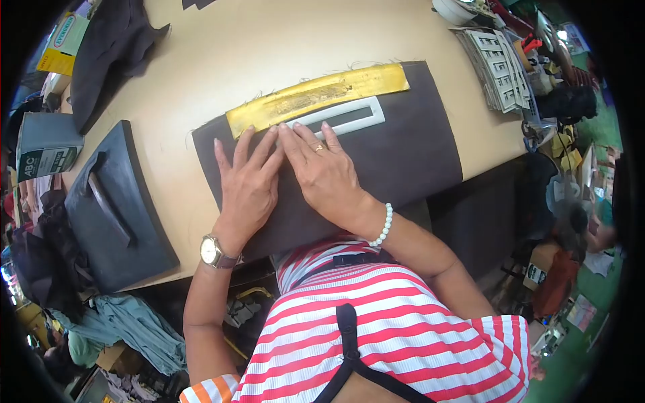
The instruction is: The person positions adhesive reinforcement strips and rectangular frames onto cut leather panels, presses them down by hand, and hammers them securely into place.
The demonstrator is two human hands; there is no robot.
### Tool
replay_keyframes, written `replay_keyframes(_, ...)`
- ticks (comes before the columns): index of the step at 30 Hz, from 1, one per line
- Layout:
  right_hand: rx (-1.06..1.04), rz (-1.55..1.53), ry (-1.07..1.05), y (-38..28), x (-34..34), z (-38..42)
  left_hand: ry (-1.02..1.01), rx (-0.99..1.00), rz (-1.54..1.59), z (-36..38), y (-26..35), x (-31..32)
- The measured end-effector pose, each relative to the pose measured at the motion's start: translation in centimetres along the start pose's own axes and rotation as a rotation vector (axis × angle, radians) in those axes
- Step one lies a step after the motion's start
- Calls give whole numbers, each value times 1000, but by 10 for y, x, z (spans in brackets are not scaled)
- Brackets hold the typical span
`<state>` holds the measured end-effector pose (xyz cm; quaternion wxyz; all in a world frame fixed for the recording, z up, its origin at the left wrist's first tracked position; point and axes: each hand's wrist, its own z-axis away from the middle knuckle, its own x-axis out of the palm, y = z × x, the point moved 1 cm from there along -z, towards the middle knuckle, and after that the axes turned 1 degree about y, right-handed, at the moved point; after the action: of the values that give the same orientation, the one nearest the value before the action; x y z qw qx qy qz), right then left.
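Left hand [247, 180] is flat and open on the dark panel [403, 151], gripping nothing, fingertips touching the gold strip [316, 96]. Right hand [322, 168] lies open too, tips at the white frame [349, 117] just below the strip. Panel sits mid-table [255, 47]. I'd press evenly with flat palms, smoothing outward from the middle so the strip doesn't shift or wrinkle.
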<state>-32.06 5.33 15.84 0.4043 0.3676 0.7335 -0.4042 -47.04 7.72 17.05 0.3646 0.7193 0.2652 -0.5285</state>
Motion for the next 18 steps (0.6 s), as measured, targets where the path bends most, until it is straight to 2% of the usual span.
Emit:
replay_keyframes(7,28,128,-12,43,-26,6,-18,-7,-68,1,2,-1)
replay_keyframes(15,144,411,-1,94,-51,21,-37,43,-96,1,-3,-5)
replay_keyframes(18,170,374,23,99,-57,21,-49,73,-62,2,-8,-6)
